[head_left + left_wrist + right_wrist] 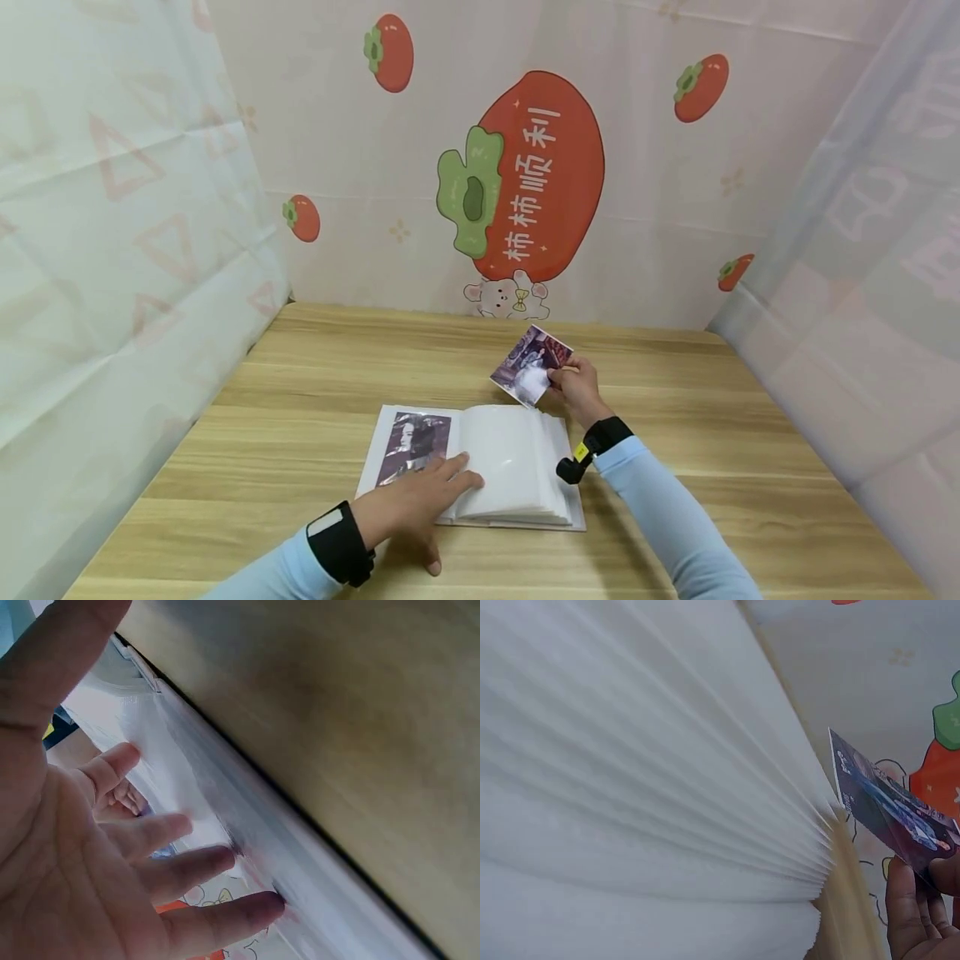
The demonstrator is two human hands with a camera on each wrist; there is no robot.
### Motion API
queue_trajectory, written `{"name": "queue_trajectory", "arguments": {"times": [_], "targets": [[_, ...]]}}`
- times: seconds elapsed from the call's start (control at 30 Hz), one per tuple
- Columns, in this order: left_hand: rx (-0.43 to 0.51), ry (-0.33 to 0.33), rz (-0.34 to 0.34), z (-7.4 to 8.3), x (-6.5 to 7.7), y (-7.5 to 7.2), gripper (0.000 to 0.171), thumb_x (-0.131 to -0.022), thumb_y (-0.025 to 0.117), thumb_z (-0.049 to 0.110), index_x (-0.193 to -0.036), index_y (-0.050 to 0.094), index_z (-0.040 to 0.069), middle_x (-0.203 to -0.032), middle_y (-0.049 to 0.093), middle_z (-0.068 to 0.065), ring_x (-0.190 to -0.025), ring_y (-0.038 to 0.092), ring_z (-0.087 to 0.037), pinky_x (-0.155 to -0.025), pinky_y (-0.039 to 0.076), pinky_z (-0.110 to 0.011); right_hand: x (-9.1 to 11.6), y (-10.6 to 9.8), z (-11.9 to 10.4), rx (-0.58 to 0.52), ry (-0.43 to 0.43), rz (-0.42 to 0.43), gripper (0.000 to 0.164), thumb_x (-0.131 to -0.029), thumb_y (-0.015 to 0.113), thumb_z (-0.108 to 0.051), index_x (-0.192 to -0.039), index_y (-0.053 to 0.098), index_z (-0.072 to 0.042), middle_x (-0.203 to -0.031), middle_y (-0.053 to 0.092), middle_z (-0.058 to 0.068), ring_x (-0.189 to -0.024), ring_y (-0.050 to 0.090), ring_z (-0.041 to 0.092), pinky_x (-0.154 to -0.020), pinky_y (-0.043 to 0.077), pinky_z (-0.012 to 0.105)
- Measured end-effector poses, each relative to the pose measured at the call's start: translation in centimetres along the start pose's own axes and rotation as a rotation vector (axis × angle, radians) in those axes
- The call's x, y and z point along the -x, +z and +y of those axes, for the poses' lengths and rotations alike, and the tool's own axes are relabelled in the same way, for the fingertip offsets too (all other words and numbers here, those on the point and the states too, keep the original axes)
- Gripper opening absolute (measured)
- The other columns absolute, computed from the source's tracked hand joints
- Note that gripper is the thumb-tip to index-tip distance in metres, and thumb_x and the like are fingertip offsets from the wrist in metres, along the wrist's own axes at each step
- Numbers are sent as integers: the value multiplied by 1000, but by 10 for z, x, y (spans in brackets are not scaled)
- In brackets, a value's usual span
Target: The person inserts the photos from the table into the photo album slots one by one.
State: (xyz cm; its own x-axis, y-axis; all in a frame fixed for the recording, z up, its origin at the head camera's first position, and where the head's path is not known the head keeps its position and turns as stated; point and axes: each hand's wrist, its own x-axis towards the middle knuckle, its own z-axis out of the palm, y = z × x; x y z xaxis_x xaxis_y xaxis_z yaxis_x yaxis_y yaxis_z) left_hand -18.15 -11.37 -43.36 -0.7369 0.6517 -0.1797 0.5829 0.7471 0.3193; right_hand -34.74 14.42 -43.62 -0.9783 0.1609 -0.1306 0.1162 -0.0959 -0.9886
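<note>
An open photo album (498, 454) lies on the wooden table, with a dark portrait photo (405, 437) in the sleeve of its left page. My left hand (420, 496) rests across the lower left page and the fold, fingers spread; the left wrist view shows its straight fingers (187, 866) against the plastic pages. Above the album's top right corner, my right hand (579, 390) pinches a loose photo (527, 367) by its right edge between thumb and fingers. In the right wrist view this photo (885, 802) stands just past the fanned white pages (660, 772).
The wooden table (300, 400) extends around the album on all sides. Behind it hangs a white cloth backdrop (345, 250) printed with red persimmons. Pale cloth sides, a left curtain (135, 250) and a right curtain (862, 292), close in the table.
</note>
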Motion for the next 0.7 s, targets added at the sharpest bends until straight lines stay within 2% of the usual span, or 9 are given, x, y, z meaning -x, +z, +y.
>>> {"name": "queue_trajectory", "arguments": {"times": [0.17,0.37,0.57,0.63,0.7], "targets": [[-42,21,-8,3,-4,1,110,-45,91,35,-136,31,25,-148,24,-13,-128,32,-38,-92,39,-51,1,6,1,-18,8,-5,25,-87,55,6,-106,39,0,-103,50,19,-70,55,16,-55,48,24],[-18,6,-8,7,-7,4,118,-42,92,29,-141,28,33,-149,18,-14,-127,29,-41,-87,39,-58,-1,7,2,-42,24,3,26,-88,55,4,-108,39,-3,-111,51,21,-78,59,20,-64,51,27],[-3,-1,-28,10,-7,2,116,-43,91,25,-141,29,35,-154,11,0,-127,28,-45,-84,38,-63,-2,11,4,-58,32,-6,25,-89,54,4,-107,39,-4,-113,49,21,-81,59,22,-63,51,26],[18,-10,-41,11,-7,1,115,-45,91,22,-141,30,36,-153,12,5,-128,27,-45,-82,41,-60,-2,12,4,-71,26,-13,24,-89,54,5,-106,39,-3,-114,49,23,-82,60,23,-62,52,26],[38,-16,-51,13,-6,1,113,-46,91,17,-140,32,37,-153,13,8,-127,29,-42,-75,47,-49,-2,14,5,-80,20,-19,23,-89,53,6,-104,39,-3,-114,50,25,-81,61,23,-63,52,27]]}}
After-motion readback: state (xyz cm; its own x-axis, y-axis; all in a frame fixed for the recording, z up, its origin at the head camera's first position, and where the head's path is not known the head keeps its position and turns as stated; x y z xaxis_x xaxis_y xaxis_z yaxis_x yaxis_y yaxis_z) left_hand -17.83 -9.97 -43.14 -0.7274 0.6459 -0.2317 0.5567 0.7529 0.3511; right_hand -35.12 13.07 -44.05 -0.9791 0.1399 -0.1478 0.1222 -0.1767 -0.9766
